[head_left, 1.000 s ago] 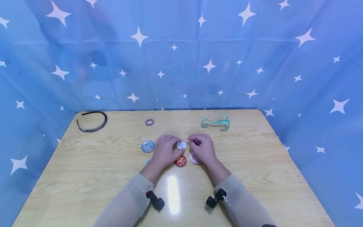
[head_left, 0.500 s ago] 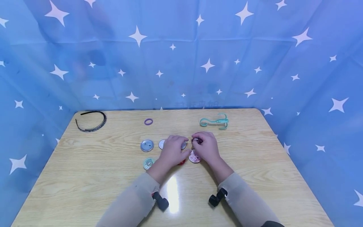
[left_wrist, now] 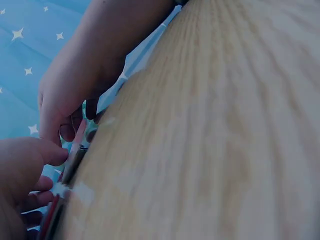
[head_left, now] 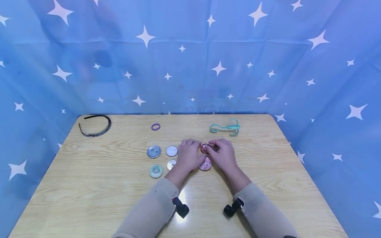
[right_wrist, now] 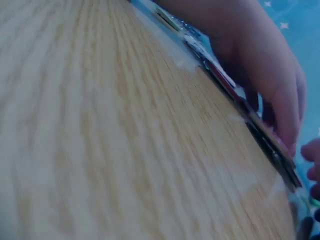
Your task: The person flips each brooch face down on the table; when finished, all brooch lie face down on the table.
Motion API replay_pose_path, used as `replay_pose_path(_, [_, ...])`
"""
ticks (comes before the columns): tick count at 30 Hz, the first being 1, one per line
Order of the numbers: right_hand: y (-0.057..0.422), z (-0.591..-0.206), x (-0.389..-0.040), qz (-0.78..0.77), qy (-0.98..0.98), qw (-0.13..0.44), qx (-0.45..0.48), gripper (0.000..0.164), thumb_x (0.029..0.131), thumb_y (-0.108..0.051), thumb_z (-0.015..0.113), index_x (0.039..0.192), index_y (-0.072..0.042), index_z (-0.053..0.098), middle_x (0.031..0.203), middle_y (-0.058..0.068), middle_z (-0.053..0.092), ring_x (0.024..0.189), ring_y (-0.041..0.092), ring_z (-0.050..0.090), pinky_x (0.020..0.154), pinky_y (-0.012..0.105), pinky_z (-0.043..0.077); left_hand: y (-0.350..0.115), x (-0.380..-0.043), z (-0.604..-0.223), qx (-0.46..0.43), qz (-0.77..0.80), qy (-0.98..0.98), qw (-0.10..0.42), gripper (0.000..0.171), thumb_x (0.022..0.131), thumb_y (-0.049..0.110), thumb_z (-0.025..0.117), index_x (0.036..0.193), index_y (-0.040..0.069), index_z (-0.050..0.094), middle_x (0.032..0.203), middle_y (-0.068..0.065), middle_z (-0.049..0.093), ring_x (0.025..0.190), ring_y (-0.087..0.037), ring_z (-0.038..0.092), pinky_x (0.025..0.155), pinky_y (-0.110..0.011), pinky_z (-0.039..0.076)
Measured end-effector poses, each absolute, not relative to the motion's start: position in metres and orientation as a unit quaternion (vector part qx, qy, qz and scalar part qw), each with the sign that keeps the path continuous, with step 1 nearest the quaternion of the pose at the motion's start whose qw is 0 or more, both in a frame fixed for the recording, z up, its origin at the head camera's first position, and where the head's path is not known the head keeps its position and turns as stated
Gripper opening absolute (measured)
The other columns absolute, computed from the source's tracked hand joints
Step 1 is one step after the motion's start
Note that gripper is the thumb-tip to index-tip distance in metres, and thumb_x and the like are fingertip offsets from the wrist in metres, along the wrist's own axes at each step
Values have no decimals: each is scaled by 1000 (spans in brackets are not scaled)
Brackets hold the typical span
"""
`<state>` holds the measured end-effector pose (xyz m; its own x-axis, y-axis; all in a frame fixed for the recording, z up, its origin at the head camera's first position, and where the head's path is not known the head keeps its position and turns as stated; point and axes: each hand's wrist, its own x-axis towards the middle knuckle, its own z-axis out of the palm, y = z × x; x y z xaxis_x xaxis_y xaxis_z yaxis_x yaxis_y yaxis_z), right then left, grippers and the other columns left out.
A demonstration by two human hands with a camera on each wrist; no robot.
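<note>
Pink patterned round glossy badge (head_left: 205,164): is lying face up on the pale wood-grain table (head_left: 89,198), between the hands; taken as landmark, "pink badge" below.
Right hand (head_left: 222,154): appears to be pinching, thumb and forefinger, the dark-red-and-white round glossy badge (head_left: 203,148) just beyond the pink badge. Contact between the two badges: cannot tell.
Left hand (head_left: 189,155): is arching in from the left of the pink badge, thumb tip at its edge, forefinger near the dark-red badge. Pinch or mere touch: cannot tell.
Badges left of the pink badge: silver round metal badge (head_left: 153,152) and white dark-rimmed round badge (head_left: 171,151) are lying slightly farther back; white patterned round badge (head_left: 171,164) is lying about level; mint-green round cartoon badge (head_left: 156,171) is lying slightly nearer the person.
Slip risk: smooth rim, fingertip hold; the dark-red badge could be dropping onto the pink badge and overlapping it.
Nudge risk: left thumb is sitting so close that a small twist could be pushing the pink badge askew.
Sweep risk: left wrist is crowding the white patterned badge; pulling back low could be dragging it.
</note>
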<state>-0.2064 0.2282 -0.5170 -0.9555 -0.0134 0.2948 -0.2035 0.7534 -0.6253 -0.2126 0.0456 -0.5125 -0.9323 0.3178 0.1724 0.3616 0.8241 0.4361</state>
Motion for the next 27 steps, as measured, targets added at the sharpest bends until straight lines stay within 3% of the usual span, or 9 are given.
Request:
replay_pose_path(13, [231,-523,-203,333,-933,117,71,39,94,-31,84,123,-6,79,106,8,74,113,33,56,102,53,38,43,-213,-525,-167,-289,-941,64,44,95,40,78,134,19,74,126,-3,67,123,-27,53,101,-48,42])
replay_pose_path(18, [230,-524,-203,331,-934,112,76,36,92,-32,86,118,-8,81,107,7,76,113,32,57,103,51,38,41,-212,-526,-168,-297,-938,64,43,96,39,78,134,20,74,127,-3,69,125,-28,54,102,-48,42])
replay_pose_path(27, [231,-522,-204,357,-927,100,55,31,89,-29,90,113,-12,82,88,-3,71,108,27,54,98,46,38,42,-214,-527,-169,-296,-936,81,42,95,39,81,133,21,75,126,-2,72,123,-28,56,99,-47,43])
